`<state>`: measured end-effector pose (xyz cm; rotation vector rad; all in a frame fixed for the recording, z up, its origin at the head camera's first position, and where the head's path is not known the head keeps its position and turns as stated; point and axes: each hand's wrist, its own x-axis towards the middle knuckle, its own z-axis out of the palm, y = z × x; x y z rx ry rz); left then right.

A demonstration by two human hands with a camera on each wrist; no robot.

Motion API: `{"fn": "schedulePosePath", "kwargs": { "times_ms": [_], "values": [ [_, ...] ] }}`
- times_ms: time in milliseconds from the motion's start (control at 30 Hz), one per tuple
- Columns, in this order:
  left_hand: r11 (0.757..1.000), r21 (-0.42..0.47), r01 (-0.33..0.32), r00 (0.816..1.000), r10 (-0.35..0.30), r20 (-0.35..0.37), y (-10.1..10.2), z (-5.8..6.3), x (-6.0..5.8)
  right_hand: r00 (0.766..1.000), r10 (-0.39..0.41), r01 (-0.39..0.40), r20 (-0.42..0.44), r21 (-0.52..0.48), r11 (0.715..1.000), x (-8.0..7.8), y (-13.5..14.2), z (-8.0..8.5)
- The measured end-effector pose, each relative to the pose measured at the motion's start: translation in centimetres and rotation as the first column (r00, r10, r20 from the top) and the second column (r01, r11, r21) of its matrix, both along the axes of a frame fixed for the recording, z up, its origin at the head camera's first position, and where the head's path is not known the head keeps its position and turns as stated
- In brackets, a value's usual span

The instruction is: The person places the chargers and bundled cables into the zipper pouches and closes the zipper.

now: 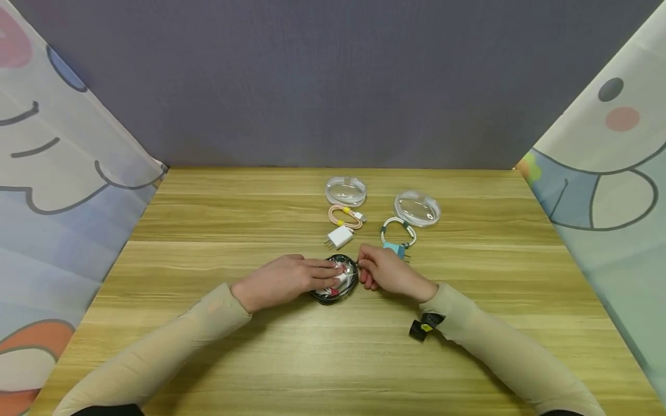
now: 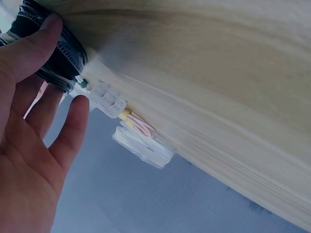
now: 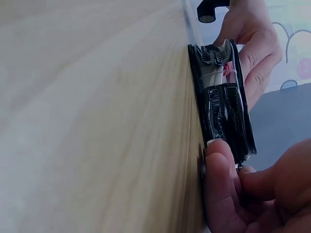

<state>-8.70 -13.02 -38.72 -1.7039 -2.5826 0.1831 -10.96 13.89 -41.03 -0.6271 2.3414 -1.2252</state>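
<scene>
A small round black zip case [image 1: 352,276] with a see-through top lies at the middle of the table, a white cable and red bits inside. My left hand [image 1: 291,280] holds it from the left, fingers over the top. Its thumb [image 2: 41,41] presses the case's side in the left wrist view. At the right edge, my right hand [image 1: 385,270] pinches the zipper pull [image 3: 239,166] between thumb and fingers. Zipper teeth [image 3: 214,104] are parted along the side in the right wrist view, with the white cable showing through the gap.
Behind the case lie a white charger plug [image 1: 340,237], a pink coiled cable [image 1: 333,214] and a clear round case [image 1: 346,202]. Farther right are a blue plug [image 1: 393,249], a white looped cable [image 1: 384,229] and another clear round case [image 1: 416,221]. A grey panel [image 1: 333,86] stands behind the table.
</scene>
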Motion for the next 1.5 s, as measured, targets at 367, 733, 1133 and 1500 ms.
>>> {"fn": "schedulePosePath", "kwargs": {
  "times_ms": [367,733,1133,1500],
  "values": [
    [1.0,0.001,-0.026,1.0,0.026,0.012,0.2,0.0,0.0,0.999,0.018,-0.018,0.041,0.007,1.0,0.8,0.7,0.5],
    [0.998,0.061,-0.023,1.0,0.022,0.02,0.2,-0.3,-0.1,0.991,0.074,-0.072,0.112,-0.021,0.997,1.7,1.2,0.4],
    [0.995,0.094,-0.03,0.999,0.026,0.043,0.3,0.0,-0.1,0.971,0.123,-0.107,0.203,-0.087,0.99,2.1,1.6,0.1],
    [0.993,0.104,-0.052,0.996,0.044,0.078,0.1,-0.3,-0.2,0.959,0.132,-0.105,0.253,-0.118,0.988,2.0,1.6,-0.1]
  ]
}}
